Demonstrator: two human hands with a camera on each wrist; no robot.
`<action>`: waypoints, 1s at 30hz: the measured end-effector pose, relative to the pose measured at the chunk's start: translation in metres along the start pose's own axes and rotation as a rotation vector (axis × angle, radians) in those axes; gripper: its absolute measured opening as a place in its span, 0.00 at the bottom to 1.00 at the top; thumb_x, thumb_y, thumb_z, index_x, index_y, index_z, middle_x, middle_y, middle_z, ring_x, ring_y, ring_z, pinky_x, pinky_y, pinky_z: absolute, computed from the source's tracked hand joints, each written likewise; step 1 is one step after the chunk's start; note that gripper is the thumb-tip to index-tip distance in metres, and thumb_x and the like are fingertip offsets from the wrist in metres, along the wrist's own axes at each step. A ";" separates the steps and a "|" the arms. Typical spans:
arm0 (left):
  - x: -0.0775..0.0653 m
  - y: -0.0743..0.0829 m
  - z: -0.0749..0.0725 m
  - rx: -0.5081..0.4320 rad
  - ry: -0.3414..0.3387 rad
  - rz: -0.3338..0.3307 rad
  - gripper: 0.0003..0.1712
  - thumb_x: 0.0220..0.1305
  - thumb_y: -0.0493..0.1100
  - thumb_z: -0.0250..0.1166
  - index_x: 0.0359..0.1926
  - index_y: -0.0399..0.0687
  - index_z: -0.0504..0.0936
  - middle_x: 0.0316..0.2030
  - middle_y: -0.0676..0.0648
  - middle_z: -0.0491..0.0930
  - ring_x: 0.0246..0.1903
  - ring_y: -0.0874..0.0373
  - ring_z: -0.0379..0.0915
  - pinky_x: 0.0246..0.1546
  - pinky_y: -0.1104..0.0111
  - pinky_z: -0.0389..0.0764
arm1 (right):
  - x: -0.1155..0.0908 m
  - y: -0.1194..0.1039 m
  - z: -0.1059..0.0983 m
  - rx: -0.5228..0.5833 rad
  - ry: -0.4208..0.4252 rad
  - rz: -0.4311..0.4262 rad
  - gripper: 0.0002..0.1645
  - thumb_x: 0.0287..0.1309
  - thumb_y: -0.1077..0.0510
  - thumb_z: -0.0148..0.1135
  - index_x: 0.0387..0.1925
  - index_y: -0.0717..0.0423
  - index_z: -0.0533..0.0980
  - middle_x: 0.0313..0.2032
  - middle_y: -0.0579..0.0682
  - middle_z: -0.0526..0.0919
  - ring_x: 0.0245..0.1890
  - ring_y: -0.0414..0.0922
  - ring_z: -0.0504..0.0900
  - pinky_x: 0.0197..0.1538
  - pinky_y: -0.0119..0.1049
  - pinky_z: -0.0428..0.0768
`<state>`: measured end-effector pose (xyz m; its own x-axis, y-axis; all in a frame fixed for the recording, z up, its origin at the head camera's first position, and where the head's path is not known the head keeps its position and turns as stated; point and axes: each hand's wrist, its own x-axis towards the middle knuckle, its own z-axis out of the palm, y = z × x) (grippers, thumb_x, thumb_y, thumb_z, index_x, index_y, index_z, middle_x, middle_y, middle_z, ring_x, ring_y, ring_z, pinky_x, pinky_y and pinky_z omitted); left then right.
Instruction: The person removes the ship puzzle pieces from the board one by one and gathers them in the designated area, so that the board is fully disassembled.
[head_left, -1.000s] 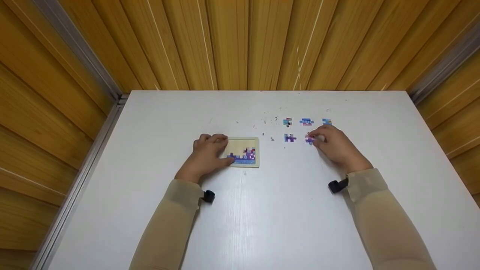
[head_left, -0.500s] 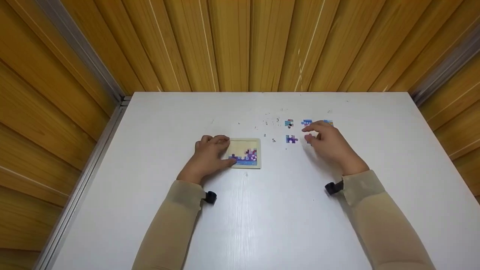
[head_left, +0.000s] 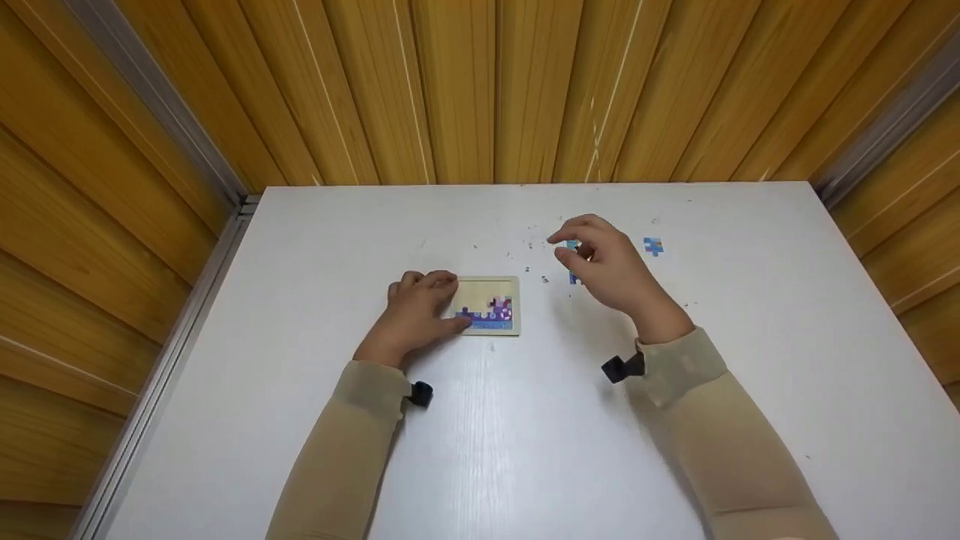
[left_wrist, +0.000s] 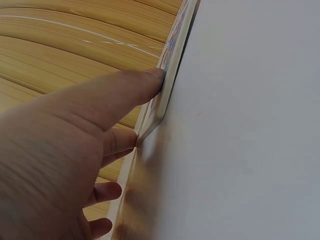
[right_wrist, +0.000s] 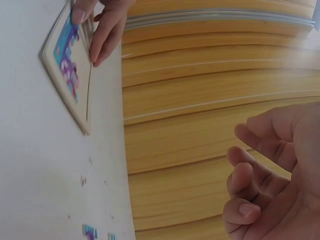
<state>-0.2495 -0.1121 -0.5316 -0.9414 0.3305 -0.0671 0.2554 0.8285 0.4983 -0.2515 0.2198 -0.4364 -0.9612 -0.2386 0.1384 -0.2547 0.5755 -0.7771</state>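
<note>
My left hand [head_left: 412, 319] holds the left end of a small wooden puzzle tray [head_left: 516, 307], which lies flat on the table. The thumb presses on the tray's near side; the index finger touches its far left corner. Purple and blue jigsaw pieces [head_left: 491, 321] fill the tray's near and right parts, with bare wood behind them. To the right, my right hand [head_left: 611, 266] hovers over loose pieces, thumb and fingers apart and loosely bent, with nothing seen between them. A teal piece [head_left: 572, 244] and a blue-purple piece [head_left: 574, 278] show partly beside it.
Another loose blue puzzle piece [head_left: 653, 245] lies on the white table [head_left: 525, 435] to the right of my right hand. Small dark specks [head_left: 529, 245] are scattered between tray and pieces. A yellow wood-panelled wall [head_left: 450, 90] stands behind the table.
My right hand has moved left and away from the pink-purple piece it was touching, now covering the middle pieces. The left hand and tray have stayed put.
</note>
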 end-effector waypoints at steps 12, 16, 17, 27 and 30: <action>0.003 0.002 0.001 0.014 -0.006 0.018 0.48 0.71 0.66 0.75 0.83 0.49 0.75 0.84 0.52 0.72 0.80 0.41 0.61 0.84 0.43 0.58 | -0.004 -0.007 0.041 0.108 0.024 0.018 0.19 0.80 0.56 0.65 0.66 0.51 0.85 0.73 0.51 0.77 0.45 0.48 0.78 0.45 0.36 0.80; 0.003 0.002 0.001 0.024 -0.010 0.002 0.48 0.71 0.66 0.75 0.83 0.50 0.75 0.84 0.52 0.71 0.81 0.41 0.60 0.84 0.43 0.58 | -0.003 0.001 0.054 0.081 -0.036 0.040 0.20 0.80 0.56 0.66 0.68 0.53 0.86 0.73 0.52 0.82 0.48 0.48 0.80 0.50 0.39 0.80; 0.003 0.002 0.001 0.028 -0.012 -0.001 0.48 0.71 0.66 0.75 0.84 0.50 0.75 0.84 0.52 0.71 0.81 0.41 0.60 0.85 0.42 0.58 | -0.003 0.003 0.057 0.076 -0.051 0.044 0.21 0.80 0.56 0.66 0.68 0.53 0.86 0.73 0.52 0.83 0.49 0.49 0.80 0.51 0.39 0.80; 0.000 0.002 -0.001 0.032 -0.004 0.008 0.50 0.70 0.67 0.75 0.84 0.50 0.74 0.84 0.51 0.72 0.80 0.41 0.62 0.83 0.42 0.59 | -0.001 0.016 0.085 0.002 -0.192 0.085 0.25 0.81 0.58 0.66 0.73 0.58 0.82 0.75 0.56 0.81 0.51 0.51 0.82 0.59 0.46 0.85; 0.000 0.002 -0.001 0.031 -0.001 0.009 0.50 0.70 0.68 0.75 0.84 0.49 0.74 0.84 0.51 0.72 0.80 0.41 0.62 0.83 0.42 0.59 | -0.002 0.019 0.091 -0.083 -0.263 0.065 0.28 0.81 0.56 0.66 0.76 0.59 0.80 0.77 0.57 0.79 0.66 0.55 0.84 0.74 0.53 0.82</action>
<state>-0.2494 -0.1109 -0.5294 -0.9389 0.3381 -0.0638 0.2702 0.8394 0.4716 -0.2450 0.1602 -0.5073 -0.9182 -0.3875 -0.0822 -0.2120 0.6560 -0.7244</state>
